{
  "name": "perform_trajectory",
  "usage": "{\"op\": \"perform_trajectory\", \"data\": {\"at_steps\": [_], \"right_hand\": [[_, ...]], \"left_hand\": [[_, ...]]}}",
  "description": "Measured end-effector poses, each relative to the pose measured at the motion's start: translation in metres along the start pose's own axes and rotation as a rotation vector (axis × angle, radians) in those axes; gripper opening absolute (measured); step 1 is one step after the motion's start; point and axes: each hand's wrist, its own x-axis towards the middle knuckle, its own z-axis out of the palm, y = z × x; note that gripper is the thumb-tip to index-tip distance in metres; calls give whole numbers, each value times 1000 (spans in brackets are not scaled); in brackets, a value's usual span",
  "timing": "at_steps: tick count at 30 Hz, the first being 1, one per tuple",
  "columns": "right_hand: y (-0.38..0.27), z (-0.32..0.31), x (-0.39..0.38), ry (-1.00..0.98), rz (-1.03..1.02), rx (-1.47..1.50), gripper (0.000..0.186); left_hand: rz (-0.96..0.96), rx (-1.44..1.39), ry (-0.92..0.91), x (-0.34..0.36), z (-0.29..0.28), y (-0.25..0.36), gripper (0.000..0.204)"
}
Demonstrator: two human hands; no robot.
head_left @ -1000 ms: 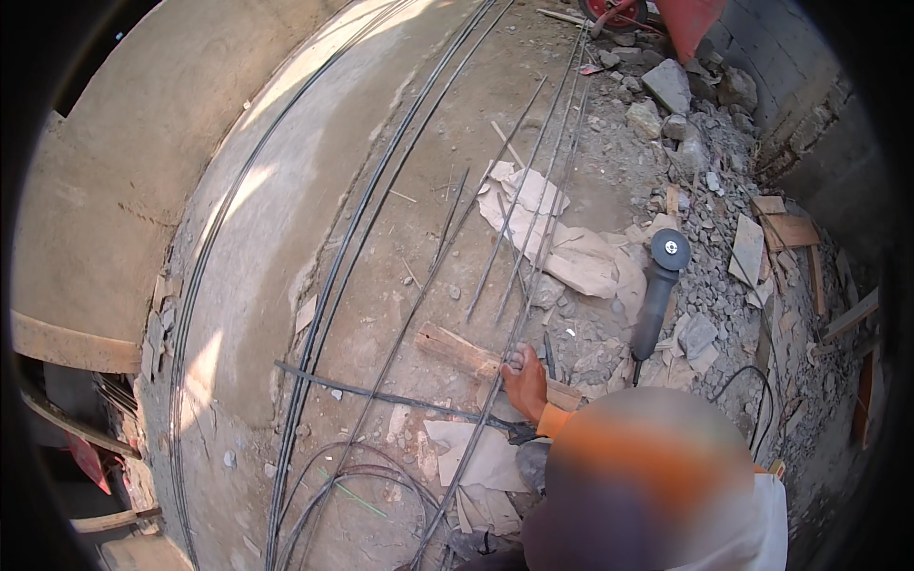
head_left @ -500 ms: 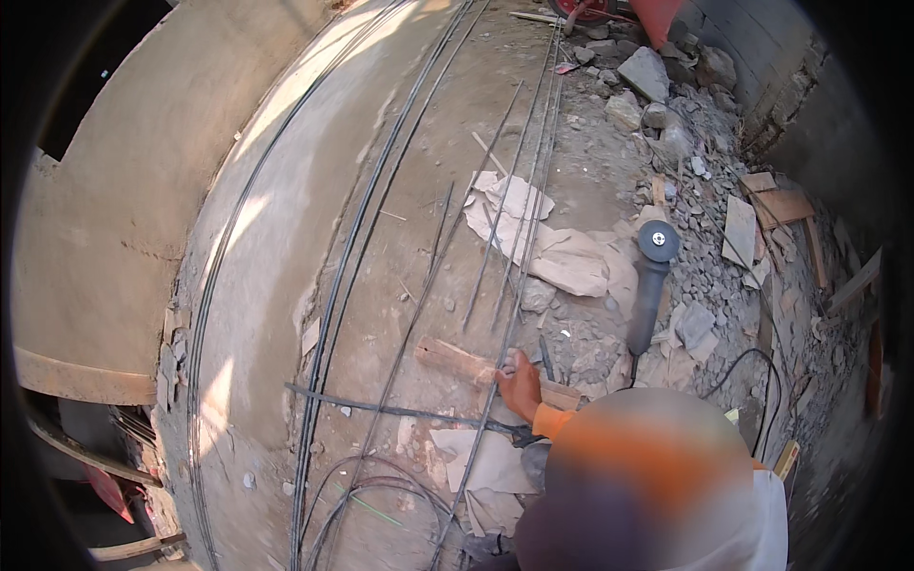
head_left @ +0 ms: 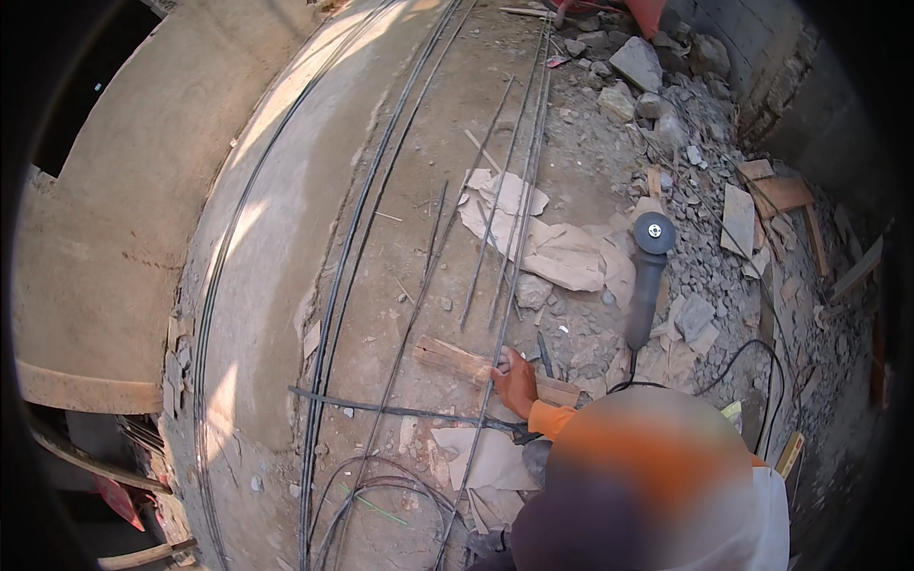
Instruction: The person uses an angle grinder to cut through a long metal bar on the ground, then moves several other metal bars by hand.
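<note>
My left hand (head_left: 517,385), in an orange sleeve, has its fingers closed round a thin steel rod (head_left: 518,257) where it crosses a rough wooden plank (head_left: 446,355). A dark strip (head_left: 381,404) crosses more rods below the plank. To the upper right of the hand, a dark angle grinder (head_left: 647,285) with a disc lies on the rubble, its cord trailing downward. A large blurred patch covers the lower centre-right, and my right hand cannot be seen.
Long rods (head_left: 381,171) and crumpled paper (head_left: 562,252) lie on the concrete. Broken stone (head_left: 636,67), rubble and board scraps (head_left: 781,194) line the wall on the right, with a red wheelbarrow (head_left: 643,14) at the top. A concrete ledge (head_left: 95,266) with dark openings is at left.
The view has turned slightly, shifting the rubble and far rod ends leftward in the picture. My left hand keeps hold of the rod beside the plank. The grinder still lies on the rubble.
</note>
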Motion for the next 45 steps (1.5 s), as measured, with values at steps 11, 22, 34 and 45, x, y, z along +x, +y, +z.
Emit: {"op": "perform_trajectory", "data": {"at_steps": [11,22,34,45], "right_hand": [[-15,0,-6,-16,-46,17,27],[6,21,5,103,-183,-240,46],[-26,31,-3,-19,-85,-181,56],[-16,-1,12,8,-298,-314,55]], "left_hand": [[-4,35,-2,-2,-6,-1,38],[-26,57,-17,-14,7,-11,39],[31,470,54,-5,16,-121,21],[76,124,-68,146,-67,112,36]]}}
